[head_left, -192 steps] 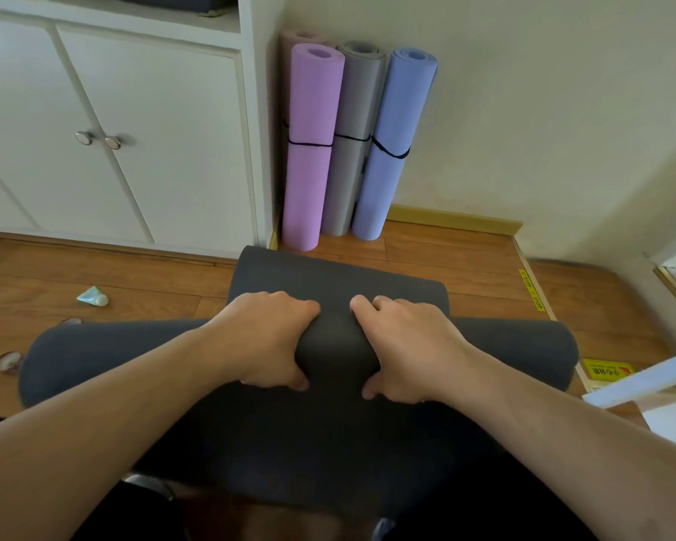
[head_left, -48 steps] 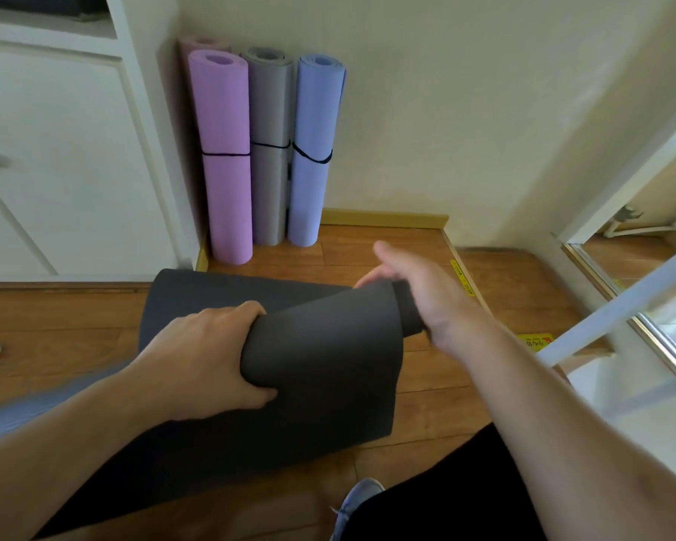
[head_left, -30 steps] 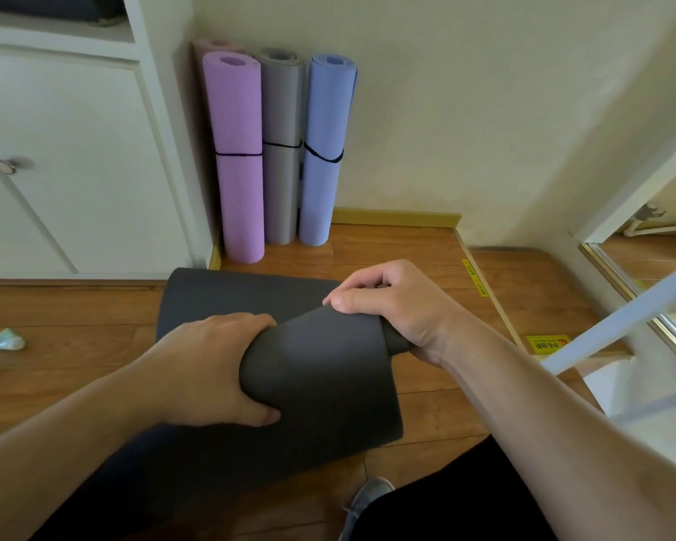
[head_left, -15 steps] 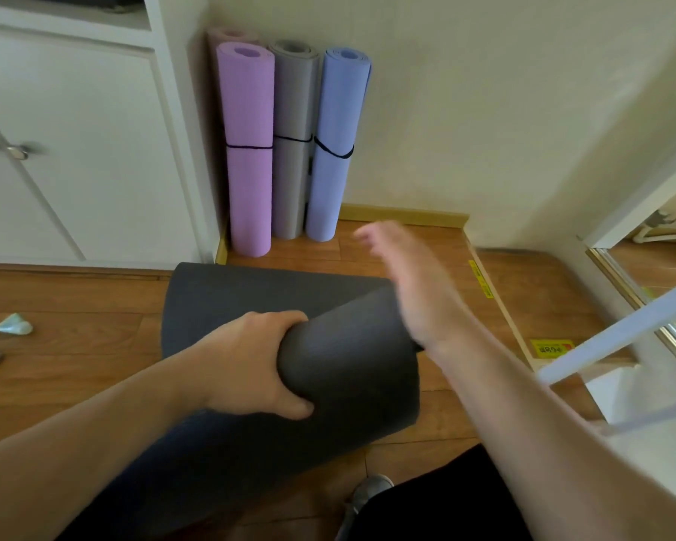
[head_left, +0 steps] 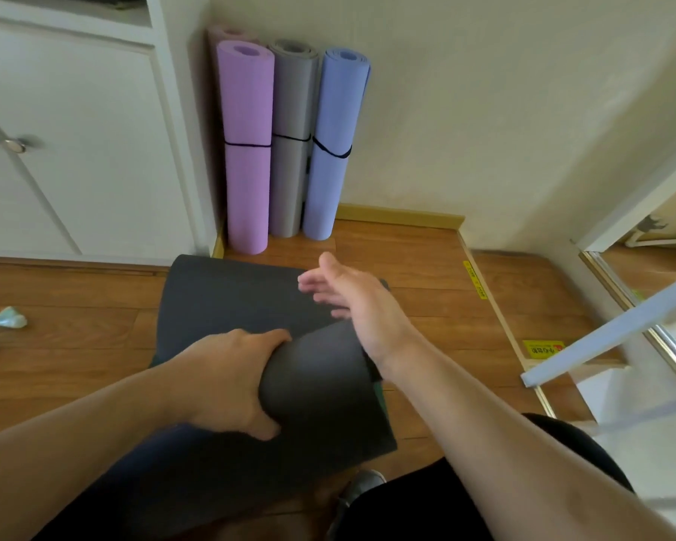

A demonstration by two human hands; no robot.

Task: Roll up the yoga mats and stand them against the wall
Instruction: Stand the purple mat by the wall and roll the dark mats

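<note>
Dark grey yoga mat [head_left: 250, 302], half rolled on the wooden floor [head_left: 426, 275], is being gripped at the roll by the left hand [head_left: 227, 384]; right hand [head_left: 352, 298] is being held flat, fingers spread, above the roll's right end. Judged: ends should be kept flush, roll tight. Three banded rolled mats [head_left: 289, 142] are being leaned in the wall corner beside a white cabinet [head_left: 75, 150].

— Any writing to read here?

— Hardly. A small yellow rectangular sticker [head_left: 543, 349] with a red mark at one corner lies on the wooden floor [head_left: 438, 275] to the right; it bears dark characters, too blurred to make out.

— Anything else?

— A narrow yellow strip label [head_left: 475, 280] on the pale wooden threshold bar [head_left: 496, 306] carries small dark print, also illegible. No brand or number shows elsewhere.
</note>
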